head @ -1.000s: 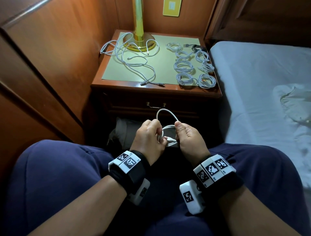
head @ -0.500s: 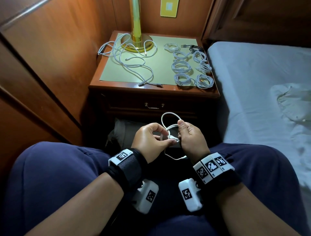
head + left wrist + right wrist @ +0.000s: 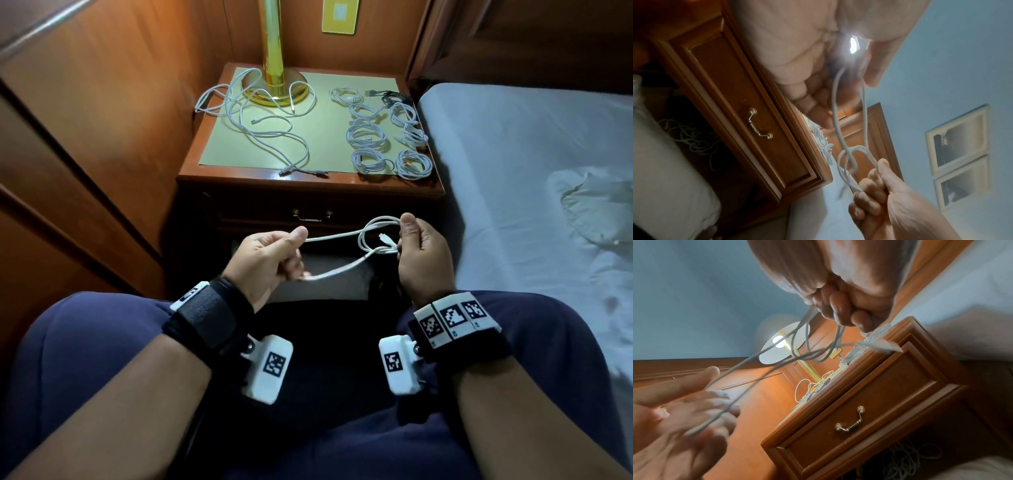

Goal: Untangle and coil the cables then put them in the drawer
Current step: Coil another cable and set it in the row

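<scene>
A white cable [image 3: 346, 235] stretches between my two hands above my lap, in front of the nightstand. My left hand [image 3: 270, 255] pinches two strands of it between thumb and fingers. My right hand [image 3: 416, 245] grips the looped end [image 3: 378, 236], where the strands cross in a loose knot [image 3: 852, 155]. The closed drawer [image 3: 310, 216] with its brass handle [image 3: 850, 426] sits just beyond my hands. On the nightstand top lie loose tangled white cables [image 3: 260, 120] at the left and several coiled white cables [image 3: 387, 144] at the right.
A gold lamp base [image 3: 277, 87] stands at the back of the nightstand [image 3: 308, 178]. A bed [image 3: 513, 164] runs along the right, a wooden wall panel [image 3: 102, 120] along the left. More tangled cable [image 3: 692, 138] lies in the dark space under the drawer.
My hands have drawn apart, the left going left and the right going right and up. The cable, bunched between them before, is now pulled out into long strands.
</scene>
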Tool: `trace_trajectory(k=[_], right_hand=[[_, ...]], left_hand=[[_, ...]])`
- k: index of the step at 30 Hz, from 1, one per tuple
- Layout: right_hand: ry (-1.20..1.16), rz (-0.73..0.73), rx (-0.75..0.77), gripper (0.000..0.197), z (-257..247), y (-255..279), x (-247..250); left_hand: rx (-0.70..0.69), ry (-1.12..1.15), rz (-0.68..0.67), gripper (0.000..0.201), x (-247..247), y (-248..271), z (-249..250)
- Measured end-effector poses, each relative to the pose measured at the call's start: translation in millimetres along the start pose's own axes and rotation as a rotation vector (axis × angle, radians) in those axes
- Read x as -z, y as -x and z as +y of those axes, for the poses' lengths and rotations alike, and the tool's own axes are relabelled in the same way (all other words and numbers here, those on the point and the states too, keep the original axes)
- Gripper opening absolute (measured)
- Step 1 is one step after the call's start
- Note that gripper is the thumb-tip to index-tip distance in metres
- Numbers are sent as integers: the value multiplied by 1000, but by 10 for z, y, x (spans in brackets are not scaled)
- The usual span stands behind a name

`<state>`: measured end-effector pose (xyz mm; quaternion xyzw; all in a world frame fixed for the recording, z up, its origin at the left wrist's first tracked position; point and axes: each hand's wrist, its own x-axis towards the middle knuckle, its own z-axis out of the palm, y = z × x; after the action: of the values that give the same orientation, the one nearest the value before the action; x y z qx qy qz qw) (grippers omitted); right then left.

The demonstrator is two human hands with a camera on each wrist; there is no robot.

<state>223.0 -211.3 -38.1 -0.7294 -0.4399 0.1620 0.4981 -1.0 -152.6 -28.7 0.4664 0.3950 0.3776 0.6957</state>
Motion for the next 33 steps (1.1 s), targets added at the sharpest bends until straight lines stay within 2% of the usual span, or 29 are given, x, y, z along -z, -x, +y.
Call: trace_trajectory(k=[2,4,7,9,12,15,16,19,24,27,30,33], right_hand=[[-3,15,21,44,-25,12,-6],[-21,43,-22,44,23,-17,-6],[-95,135,-176,48,88,-122,85],[-233,138,-275,49,101,-165,150],[-575,87,-383,44,26,-152,162],[-781,-24,-451,43,-70,-105,148],[-805,-65,-470,44,-83,-91,144],[-831,-184,-506,44,-95,-44,101],[-842,-342,-504,43,-147,62,26],[-829,-384,-488,42,-175,112,-16],[-809,-379,-494,43,-182,148,-62],[-791,-330,-495,42,-190,168,-87]], left_hand=[[-10,-38,15,48,32,-16,43],[-29,-88,73,49,89,-57,76],[-103,-200,200,50,232,-117,83],[-141,-293,239,48,309,-145,57],[-248,-569,262,39,322,-161,-17],[-278,-764,225,14,216,-128,-146],[-254,-806,203,12,159,-98,-197],[-235,-914,134,22,20,-34,-343],[-144,-938,7,22,-102,23,-400],[-38,-792,-33,20,-136,51,-417],[49,-589,-60,17,-186,78,-437],[18,-691,-104,13,-230,107,-436]])
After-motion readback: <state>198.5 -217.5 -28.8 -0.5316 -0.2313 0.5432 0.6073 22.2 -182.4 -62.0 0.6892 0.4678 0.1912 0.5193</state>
